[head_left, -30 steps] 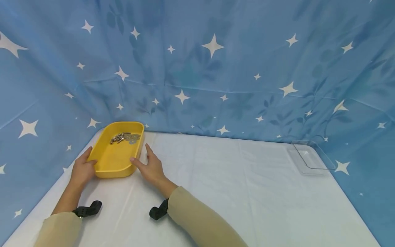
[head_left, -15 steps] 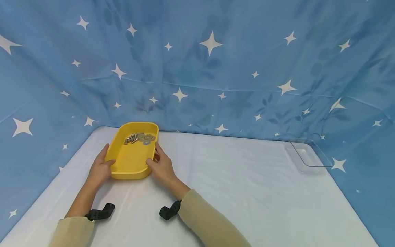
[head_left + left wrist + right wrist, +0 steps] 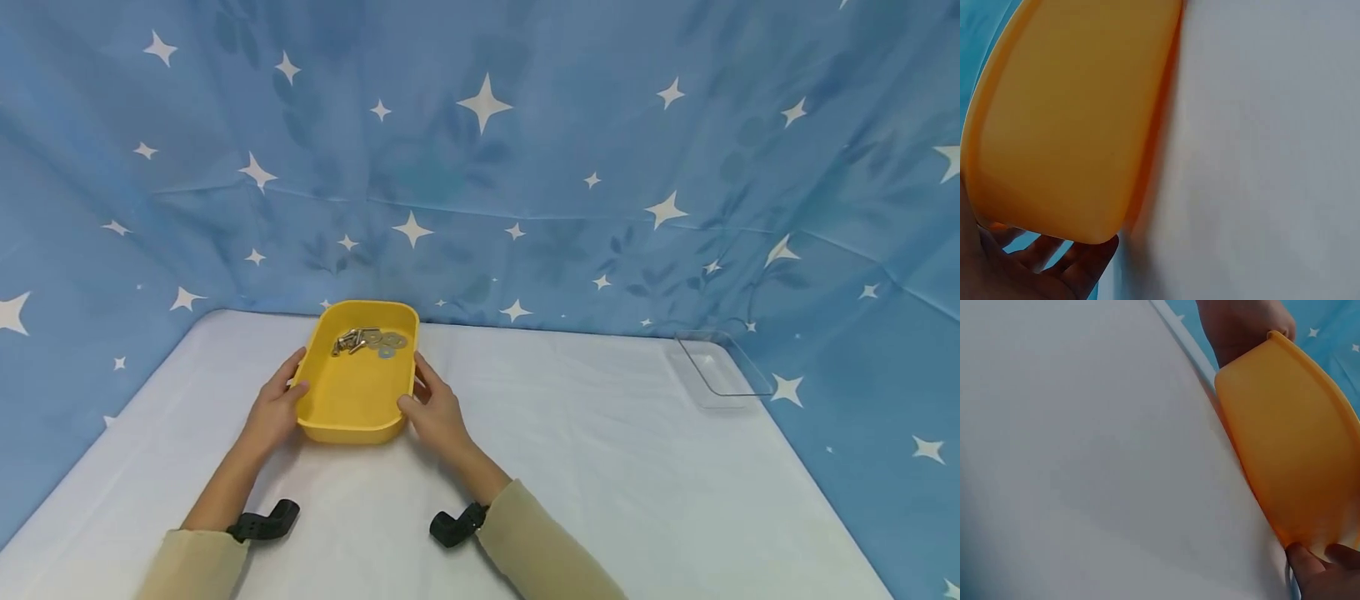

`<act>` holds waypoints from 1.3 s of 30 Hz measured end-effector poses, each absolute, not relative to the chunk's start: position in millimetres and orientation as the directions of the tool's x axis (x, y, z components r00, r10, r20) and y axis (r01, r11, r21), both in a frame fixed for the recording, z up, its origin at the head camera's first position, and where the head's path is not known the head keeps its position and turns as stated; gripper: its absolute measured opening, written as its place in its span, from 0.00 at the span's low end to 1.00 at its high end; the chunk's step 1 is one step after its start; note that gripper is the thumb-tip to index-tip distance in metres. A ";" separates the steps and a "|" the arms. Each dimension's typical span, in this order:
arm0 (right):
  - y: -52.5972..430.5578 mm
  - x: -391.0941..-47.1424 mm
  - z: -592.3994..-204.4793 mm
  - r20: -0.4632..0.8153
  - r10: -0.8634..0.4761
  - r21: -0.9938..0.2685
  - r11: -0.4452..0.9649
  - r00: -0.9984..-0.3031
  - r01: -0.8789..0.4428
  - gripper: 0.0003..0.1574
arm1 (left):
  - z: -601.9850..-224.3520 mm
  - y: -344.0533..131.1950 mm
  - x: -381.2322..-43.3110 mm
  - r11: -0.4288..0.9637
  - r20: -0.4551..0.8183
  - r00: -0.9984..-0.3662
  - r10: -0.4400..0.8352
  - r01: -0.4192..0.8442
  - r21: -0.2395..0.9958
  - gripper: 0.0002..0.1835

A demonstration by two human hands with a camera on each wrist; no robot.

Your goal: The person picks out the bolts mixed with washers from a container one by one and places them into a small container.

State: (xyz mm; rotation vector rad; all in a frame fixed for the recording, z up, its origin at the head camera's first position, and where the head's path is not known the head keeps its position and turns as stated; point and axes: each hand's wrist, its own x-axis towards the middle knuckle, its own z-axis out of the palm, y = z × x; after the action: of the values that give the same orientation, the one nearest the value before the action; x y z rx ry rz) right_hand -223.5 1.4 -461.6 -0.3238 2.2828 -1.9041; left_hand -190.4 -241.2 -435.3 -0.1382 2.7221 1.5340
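Note:
A yellow tray (image 3: 351, 402) with rounded corners is held between both hands at the left of the white table. Toward its far end lie several small metal bolts (image 3: 349, 342) and flat washers (image 3: 390, 340). My left hand (image 3: 274, 410) grips the left side, thumb over the rim and fingers along the outer wall. On the opposite side my right hand (image 3: 441, 418) holds the wall with its thumb at the rim. In the left wrist view the tray's outer wall (image 3: 1066, 125) runs close over the table; in the right wrist view both hands show at its ends.
A clear plastic box (image 3: 733, 394) stands at the back right of the white-covered table (image 3: 570, 467). Behind the table hangs a blue curtain (image 3: 450, 183) with white stars, near the tray's far end. Both wrists wear black camera straps.
Both hands have carried the yellow tray to the right, away from the table's left edge. The bolts and washers travel along in it. The head view has turned slightly right.

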 end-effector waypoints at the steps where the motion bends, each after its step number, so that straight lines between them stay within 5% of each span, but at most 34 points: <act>1: 6.8 -223.5 -461.7 0.025 -0.257 -0.982 0.177 -0.966 -0.072 0.51 | -434.8 -236.2 -191.5 0.510 -0.053 -0.997 -0.060 -0.076 0.857 0.33; 39: 227.8 -226.7 -450.0 -0.069 -0.180 -0.955 0.295 -0.981 0.013 0.51 | -444.1 -42.9 -228.1 0.439 -0.062 -0.987 0.145 0.009 0.898 0.39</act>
State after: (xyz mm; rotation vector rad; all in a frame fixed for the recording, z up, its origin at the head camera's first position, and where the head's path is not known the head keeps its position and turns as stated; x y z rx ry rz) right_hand -226.7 227.8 -450.0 -0.1553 2.3923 -1.7674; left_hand -228.1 -42.9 -444.1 0.1373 2.5530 1.5922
